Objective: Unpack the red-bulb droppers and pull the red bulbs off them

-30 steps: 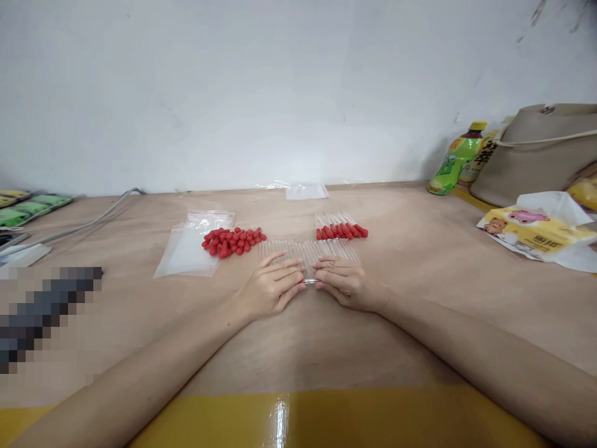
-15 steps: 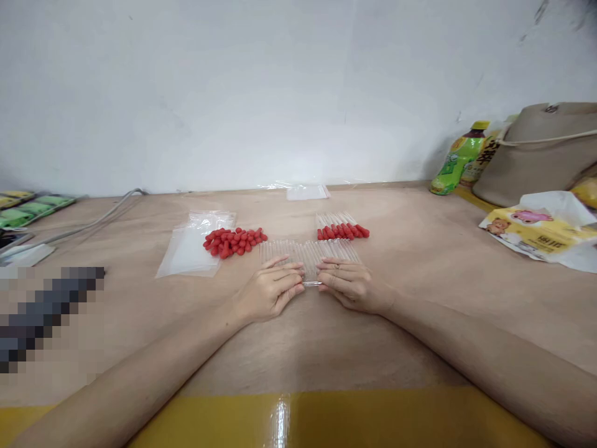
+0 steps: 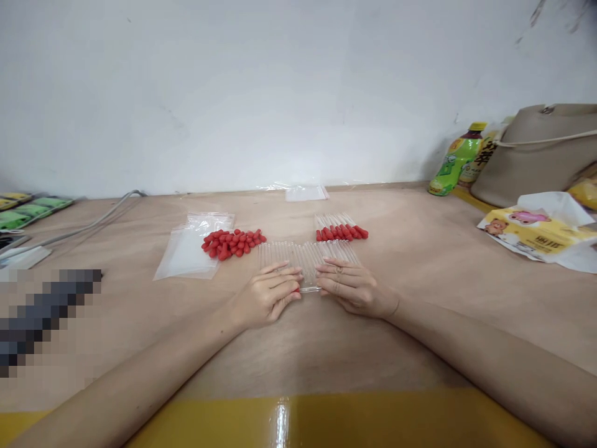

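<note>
My left hand (image 3: 275, 292) is closed, with a speck of red, apparently a rubber bulb, at its fingertips. A clear glass tube (image 3: 310, 289) lies sideways between the hands, its far end pinched by my right hand (image 3: 352, 287). Both hands rest over the near ends of a row of clear glass tubes (image 3: 303, 255) laid side by side. Behind that row on the right are several droppers (image 3: 342, 231), glass tubes fitted with red bulbs. A heap of loose red rubber bulbs (image 3: 231, 241) sits to the left, partly over clear plastic bags (image 3: 184, 252).
A small clear bag (image 3: 305, 194) lies by the wall. At the right stand a green drink bottle (image 3: 457, 162), a beige bag (image 3: 532, 155) and a tissue packet (image 3: 536, 230). A grey cable (image 3: 107, 218) and green packs (image 3: 35, 211) are at the left.
Both hands and the tube between them have come slightly nearer to me. Red now shows at my left fingertips. The view has shifted a little.
</note>
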